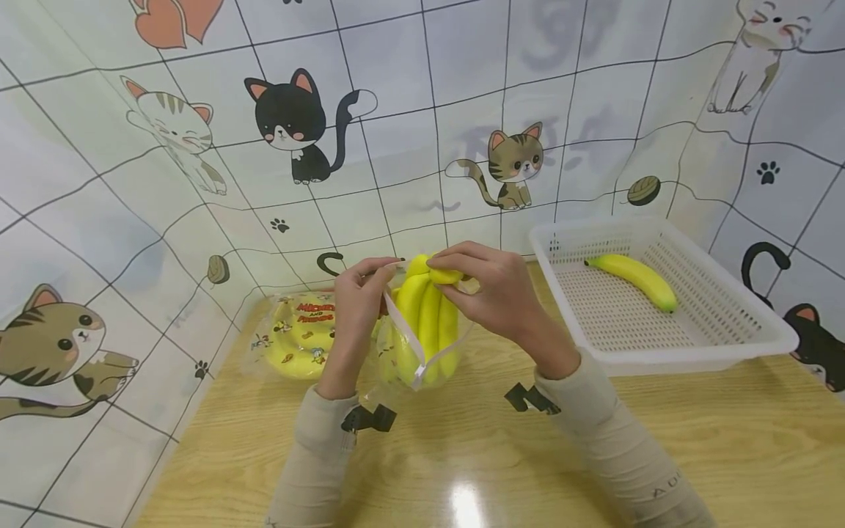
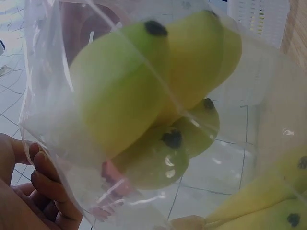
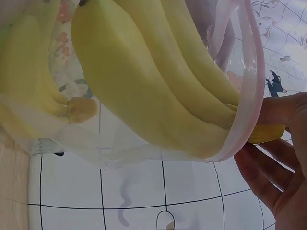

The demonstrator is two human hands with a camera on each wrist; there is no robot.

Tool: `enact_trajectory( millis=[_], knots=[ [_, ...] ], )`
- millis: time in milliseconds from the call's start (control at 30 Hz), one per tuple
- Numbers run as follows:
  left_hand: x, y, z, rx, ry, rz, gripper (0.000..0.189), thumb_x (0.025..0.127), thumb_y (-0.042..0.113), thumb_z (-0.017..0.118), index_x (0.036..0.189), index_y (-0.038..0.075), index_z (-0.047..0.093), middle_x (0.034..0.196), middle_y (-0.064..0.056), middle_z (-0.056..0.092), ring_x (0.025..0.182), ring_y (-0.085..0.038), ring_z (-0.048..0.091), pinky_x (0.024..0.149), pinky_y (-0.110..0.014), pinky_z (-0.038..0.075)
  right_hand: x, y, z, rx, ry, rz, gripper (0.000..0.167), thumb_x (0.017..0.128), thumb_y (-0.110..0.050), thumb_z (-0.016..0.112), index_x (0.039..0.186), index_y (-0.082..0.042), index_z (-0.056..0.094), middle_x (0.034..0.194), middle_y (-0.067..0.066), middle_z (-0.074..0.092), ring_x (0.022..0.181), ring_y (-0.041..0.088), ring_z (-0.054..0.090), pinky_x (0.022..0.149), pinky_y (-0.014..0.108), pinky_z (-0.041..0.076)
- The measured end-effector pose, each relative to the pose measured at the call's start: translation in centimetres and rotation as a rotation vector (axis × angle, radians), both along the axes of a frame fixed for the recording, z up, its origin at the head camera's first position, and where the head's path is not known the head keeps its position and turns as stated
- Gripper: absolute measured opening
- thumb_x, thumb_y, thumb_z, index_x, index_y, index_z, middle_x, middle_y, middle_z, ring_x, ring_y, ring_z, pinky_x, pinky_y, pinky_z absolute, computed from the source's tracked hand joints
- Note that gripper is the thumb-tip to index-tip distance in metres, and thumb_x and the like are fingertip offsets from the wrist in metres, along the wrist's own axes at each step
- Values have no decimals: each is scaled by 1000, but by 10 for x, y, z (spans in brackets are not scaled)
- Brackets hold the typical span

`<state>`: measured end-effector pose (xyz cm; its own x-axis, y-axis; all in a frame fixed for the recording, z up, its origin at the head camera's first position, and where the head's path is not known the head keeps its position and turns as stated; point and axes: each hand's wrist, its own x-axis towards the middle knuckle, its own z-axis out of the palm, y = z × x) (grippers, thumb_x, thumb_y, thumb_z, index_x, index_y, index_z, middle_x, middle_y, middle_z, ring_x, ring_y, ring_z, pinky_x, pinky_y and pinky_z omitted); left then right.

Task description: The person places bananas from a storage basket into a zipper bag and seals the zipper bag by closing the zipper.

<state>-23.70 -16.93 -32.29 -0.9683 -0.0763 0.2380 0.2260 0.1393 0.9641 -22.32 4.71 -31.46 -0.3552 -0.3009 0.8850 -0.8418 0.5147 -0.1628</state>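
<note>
A bunch of yellow bananas (image 1: pixel 429 315) stands mostly inside a clear zip bag (image 3: pixel 254 81), its stem (image 3: pixel 266 133) sticking out past the bag's opening. My right hand (image 1: pixel 491 286) pinches that stem between thumb and fingers. With my left hand (image 1: pixel 359 297) I grip the edge of the bag on the other side. A white slider (image 1: pixel 419 375) sits at the near corner of the opening. Through the plastic in the left wrist view, the dark banana tips (image 2: pixel 156 28) show. Just left of my left hand lies a printed bag of bananas (image 1: pixel 297 334).
A white perforated basket (image 1: pixel 686 359) stands at the right on the wooden table (image 1: pixel 422 469), with a single banana (image 1: pixel 634 279) in it. Behind the table rises a wall covering (image 1: pixel 409 169) with cat drawings and grid lines.
</note>
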Motion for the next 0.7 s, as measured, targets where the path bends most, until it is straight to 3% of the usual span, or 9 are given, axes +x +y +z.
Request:
enact_trajectory(
  millis=[233,533,700],
  knots=[
    [0,1,-1,18,8,-26,22,99,23,67,113,10,78,51,7,51,45,-11,42,45,-24,38,0,0,-2,20,-68,-7,28,80,-8,89,106,-11,80,103,3,79,77,15,73,66,27,61],
    [2,3,0,25,10,-38,20,98,23,67,111,12,78,54,5,56,45,-11,42,45,-23,39,-2,-1,-6,46,-128,14,28,82,-9,88,108,-10,79,105,4,78,81,16,73,65,28,62],
    [2,4,0,37,13,-35,18,98,22,68,109,12,78,60,-3,62,44,-11,42,45,-23,39,-3,-2,-7,74,-166,-1,27,83,-10,86,109,-10,78,106,4,78,81,16,73,65,29,63]
  ],
)
